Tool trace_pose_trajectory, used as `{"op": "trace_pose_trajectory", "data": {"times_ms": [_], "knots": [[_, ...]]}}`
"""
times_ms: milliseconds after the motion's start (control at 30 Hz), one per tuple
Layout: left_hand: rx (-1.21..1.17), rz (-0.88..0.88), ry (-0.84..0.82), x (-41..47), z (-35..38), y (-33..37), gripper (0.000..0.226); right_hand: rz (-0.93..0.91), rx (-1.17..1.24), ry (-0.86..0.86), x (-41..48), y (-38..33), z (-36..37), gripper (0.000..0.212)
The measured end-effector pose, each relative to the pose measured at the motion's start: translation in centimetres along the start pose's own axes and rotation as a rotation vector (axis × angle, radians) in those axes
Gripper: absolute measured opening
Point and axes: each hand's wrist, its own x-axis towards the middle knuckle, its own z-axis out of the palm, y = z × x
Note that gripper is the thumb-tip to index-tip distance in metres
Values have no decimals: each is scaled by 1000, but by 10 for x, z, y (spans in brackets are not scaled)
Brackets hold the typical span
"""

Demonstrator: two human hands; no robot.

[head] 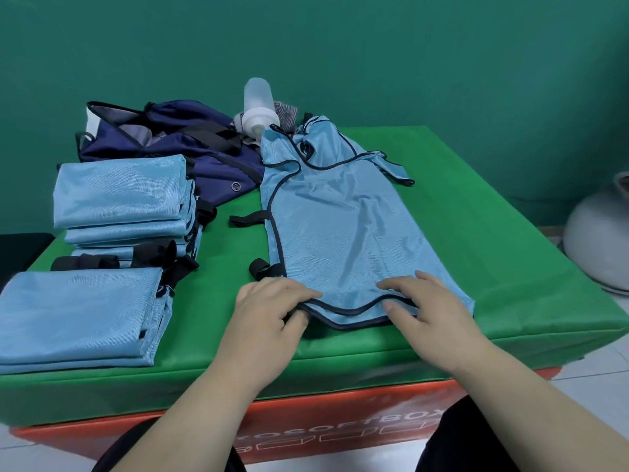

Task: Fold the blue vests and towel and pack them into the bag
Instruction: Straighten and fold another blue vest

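Where one green worktop (493,267) bore one unfolded vest (340,226) at centre, two folded-vest piles, near pile (78,318) and far pile (119,192), lay left, one navy bag (163,144) behind; left hand (272,310) and right hand (430,313) each pinched its near hem.

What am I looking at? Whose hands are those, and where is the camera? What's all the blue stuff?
There is no machine here, just a person. The camera sits on their head and looks down, so you see their own two arms reaching out. The left hand and the right hand each hold the near edge of a light blue vest spread out on a green-covered table. On the left lie two piles of folded vests. Behind those is a dark blue bag, with a white bottle next to it. The vests are meant to go into that bag.
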Motion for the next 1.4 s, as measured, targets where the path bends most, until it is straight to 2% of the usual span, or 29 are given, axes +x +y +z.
{"op": "trace_pose_trajectory", "data": {"times_ms": [67,167,233,333,633,833,1033,1133,1267,1400], "knots": [[-10,-14,60,0,0,0,29,-123,-25,28,-3,1,0,44],[-90,-139,127,3,-3,2,24,-217,-67,34,-8,3,0,57],[-159,-225,156,3,-6,1,37,-265,-119,39,-9,3,2,62],[-177,-308,146,4,-9,-1,46,-328,-191,77,-8,1,8,60],[-178,-375,96,5,-9,3,30,-421,-286,222,-7,-19,30,52],[-116,-233,43,4,-8,3,34,-461,-291,308,-3,-30,41,11],[-96,102,-49,-3,-18,3,28,-439,-218,295,-4,-30,39,7],[-17,211,-72,-3,-15,4,23,-464,-177,302,-5,-30,35,6],[68,249,-59,0,-11,6,18,-518,-116,312,-6,-32,31,7],[73,167,-30,2,-12,7,19,-542,-90,277,-6,-30,30,10]]}}
